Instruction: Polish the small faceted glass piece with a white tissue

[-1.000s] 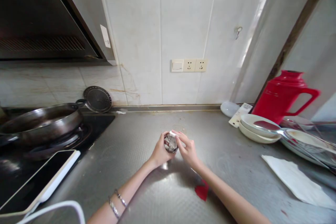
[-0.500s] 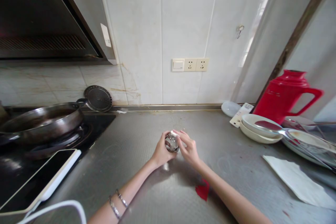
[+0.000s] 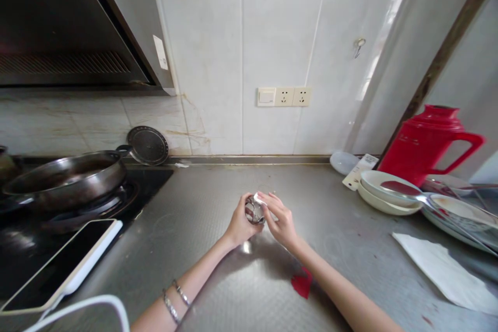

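Note:
My left hand (image 3: 241,222) is wrapped round a small round object (image 3: 254,211), shiny and grey with dark brown patches; it could be glass or metal, I cannot tell which. Its lower part is hidden by my fingers. My right hand (image 3: 280,219) leans in from the other side, fingers pinched over a small white piece (image 3: 258,198), perhaps folded tissue, pressed against the object's upper edge. Both hands are just above the metal countertop (image 3: 218,290). Below my right forearm lies a red scrap (image 3: 302,283).
On the left are a pan (image 3: 66,179) on the black stove, a phone (image 3: 58,267) and a white cable (image 3: 105,298). At right stand a red thermos jug (image 3: 426,145), stacked bowls (image 3: 385,202) and plates, with a white paper sheet (image 3: 443,270) in front.
The whole view has shifted slightly, so everything appears a little further right. My hands keep nearly the same hold; the right fingers have moved only slightly at the object's rim.

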Demonstrator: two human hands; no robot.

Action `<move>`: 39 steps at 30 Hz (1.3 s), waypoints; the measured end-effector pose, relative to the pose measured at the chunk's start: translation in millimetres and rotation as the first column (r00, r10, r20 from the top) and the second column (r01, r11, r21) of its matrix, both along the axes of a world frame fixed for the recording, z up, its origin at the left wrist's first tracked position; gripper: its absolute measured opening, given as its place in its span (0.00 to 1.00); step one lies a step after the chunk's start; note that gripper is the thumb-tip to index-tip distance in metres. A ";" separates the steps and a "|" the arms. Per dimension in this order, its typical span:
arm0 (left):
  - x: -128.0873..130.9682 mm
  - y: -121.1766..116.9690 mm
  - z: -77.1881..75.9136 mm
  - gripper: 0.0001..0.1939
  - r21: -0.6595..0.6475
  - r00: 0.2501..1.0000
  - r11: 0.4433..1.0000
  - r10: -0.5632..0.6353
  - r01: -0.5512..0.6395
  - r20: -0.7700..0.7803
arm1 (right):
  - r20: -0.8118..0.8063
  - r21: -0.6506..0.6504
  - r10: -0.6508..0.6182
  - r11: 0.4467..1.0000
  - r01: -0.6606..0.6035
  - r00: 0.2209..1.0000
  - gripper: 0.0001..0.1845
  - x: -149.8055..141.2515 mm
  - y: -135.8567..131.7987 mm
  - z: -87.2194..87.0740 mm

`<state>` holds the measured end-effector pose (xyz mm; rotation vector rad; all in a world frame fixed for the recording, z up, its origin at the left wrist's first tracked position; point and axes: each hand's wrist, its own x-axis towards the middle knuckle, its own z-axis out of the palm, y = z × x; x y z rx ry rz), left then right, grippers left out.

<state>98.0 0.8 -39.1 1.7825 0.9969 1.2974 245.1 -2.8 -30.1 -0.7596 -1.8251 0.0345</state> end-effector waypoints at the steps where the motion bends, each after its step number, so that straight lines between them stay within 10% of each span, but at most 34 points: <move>1: 0.0 0.2 0.3 0.37 0.010 1.000 1.000 0.003 -0.003 0.007 | 0.034 0.027 0.017 0.999 -0.018 0.999 0.20 -0.2 -1.3 1.1; 30: 1.8 0.3 7.1 0.34 -0.153 0.942 0.971 -0.128 0.183 0.311 | -0.048 -0.037 0.103 0.994 -0.105 0.994 0.19 -5.5 -10.8 10.8; 39: 1.4 -5.8 13.1 0.32 -0.259 0.948 0.948 -0.106 0.188 0.299 | -0.236 -0.235 0.038 0.967 -0.095 0.971 0.17 -5.9 -6.1 6.1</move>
